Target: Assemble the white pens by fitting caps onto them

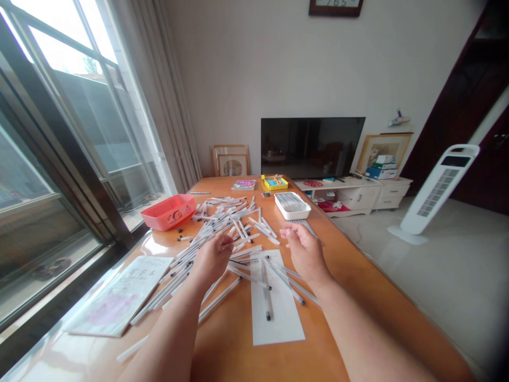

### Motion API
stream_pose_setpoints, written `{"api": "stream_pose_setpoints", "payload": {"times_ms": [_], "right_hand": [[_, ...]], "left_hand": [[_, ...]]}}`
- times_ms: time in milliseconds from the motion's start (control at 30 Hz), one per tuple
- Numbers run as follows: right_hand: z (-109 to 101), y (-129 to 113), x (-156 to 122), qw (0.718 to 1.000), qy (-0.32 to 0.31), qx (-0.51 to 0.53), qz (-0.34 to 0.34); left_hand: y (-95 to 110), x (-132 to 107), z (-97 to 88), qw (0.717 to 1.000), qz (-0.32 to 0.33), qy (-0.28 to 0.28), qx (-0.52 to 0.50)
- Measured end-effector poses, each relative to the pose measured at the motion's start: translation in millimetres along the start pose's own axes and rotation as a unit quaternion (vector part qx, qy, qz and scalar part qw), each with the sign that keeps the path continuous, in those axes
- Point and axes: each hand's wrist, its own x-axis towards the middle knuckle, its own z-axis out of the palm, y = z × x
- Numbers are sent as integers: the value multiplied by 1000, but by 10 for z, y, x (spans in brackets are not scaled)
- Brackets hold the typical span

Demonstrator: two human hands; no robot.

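Observation:
Many white pens with black tips lie scattered over an orange wooden table. My left hand hovers over the pile with its fingers curled; whether it grips a pen I cannot tell. My right hand is raised just right of the pile, fingers loosely bent, with nothing visible in it. A white sheet of paper lies between my forearms with several pens across it.
A pink tray sits at the left by the window. A white rectangular tray stands beyond my right hand. A notebook lies at the near left. A yellow box and a small book sit at the far edge.

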Motion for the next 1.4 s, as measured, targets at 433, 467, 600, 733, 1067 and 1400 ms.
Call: {"api": "stream_pose_setpoints", "payload": {"times_ms": [433, 467, 600, 733, 1067, 1400], "right_hand": [[-62, -207, -35, 995, 45, 92, 13], [-55, -210, -35, 992, 46, 112, 22], [-41, -197, -23, 978, 52, 188, 68], [-57, -185, -1, 957, 43, 265, 113], [-86, -179, 22, 949, 80, 290, 97], [-56, -240, -21, 971, 85, 218, 37]], "left_hand": [[200, -14, -124, 919, -47, 53, -387], [221, -23, -123, 915, -42, 53, -398], [298, -77, -98, 927, -18, 47, -372], [313, -117, -34, 940, -11, 43, -338], [352, -245, 144, 956, -34, -115, -266], [280, -254, 213, 966, 21, -203, -162]]}}
